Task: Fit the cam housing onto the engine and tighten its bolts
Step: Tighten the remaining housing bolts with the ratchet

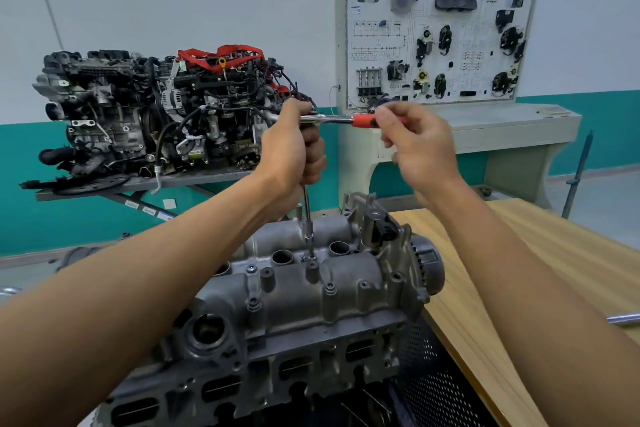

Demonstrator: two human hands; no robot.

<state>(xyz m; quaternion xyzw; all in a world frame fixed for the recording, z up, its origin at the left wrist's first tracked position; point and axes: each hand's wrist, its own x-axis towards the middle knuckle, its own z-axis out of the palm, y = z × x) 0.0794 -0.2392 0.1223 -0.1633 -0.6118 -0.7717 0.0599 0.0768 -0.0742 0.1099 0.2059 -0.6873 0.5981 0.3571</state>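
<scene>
The grey cast cam housing sits on top of the engine in the lower middle of the view. A ratchet wrench with a red handle stands on a long extension bar, whose socket sits on a bolt between the housing's round bores. My left hand grips the top of the extension just under the ratchet head. My right hand holds the red handle with curled fingers, out to the right.
A complete engine rests on a stand at the back left. A training panel with car parts stands behind. A wooden table lies to the right, with a chrome tool at its edge.
</scene>
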